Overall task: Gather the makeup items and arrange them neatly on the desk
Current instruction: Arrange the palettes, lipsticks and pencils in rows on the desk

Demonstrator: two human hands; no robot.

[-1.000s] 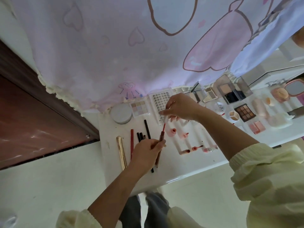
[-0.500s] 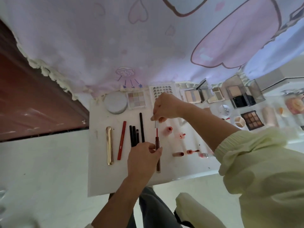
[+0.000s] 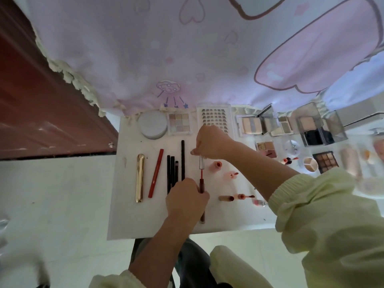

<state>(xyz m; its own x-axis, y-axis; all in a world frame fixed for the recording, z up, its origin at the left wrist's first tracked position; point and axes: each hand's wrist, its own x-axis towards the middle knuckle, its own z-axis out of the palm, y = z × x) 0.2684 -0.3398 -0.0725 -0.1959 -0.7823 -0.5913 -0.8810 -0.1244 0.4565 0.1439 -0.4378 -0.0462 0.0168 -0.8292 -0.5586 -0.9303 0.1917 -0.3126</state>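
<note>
My left hand (image 3: pixel 185 199) grips a dark red lip gloss tube (image 3: pixel 202 217) lying lengthwise on the white desk (image 3: pixel 124 221). My right hand (image 3: pixel 209 141) pinches the gloss's silver cap with its red wand (image 3: pixel 201 166), whose tip sits at the tube's mouth. To the left lie a gold tube (image 3: pixel 140 177), a red pencil (image 3: pixel 155 173) and several black pencils (image 3: pixel 172 173) in a row. Small pink lip tubes (image 3: pixel 234 197) are scattered to the right under my forearm.
Along the back edge stand a round compact (image 3: pixel 152 124), an eyeshadow palette (image 3: pixel 179 123), a lash tray (image 3: pixel 215 119) and open powder compacts (image 3: pixel 250 124). More palettes (image 3: pixel 325 162) and clear boxes (image 3: pixel 318 125) sit at the right. A pink patterned curtain (image 3: pixel 187 48) hangs behind; floor lies to the left.
The view has shifted and closed in on the desk. The wand has slid down toward the tube, and the tube now lies straighter along the desk.
</note>
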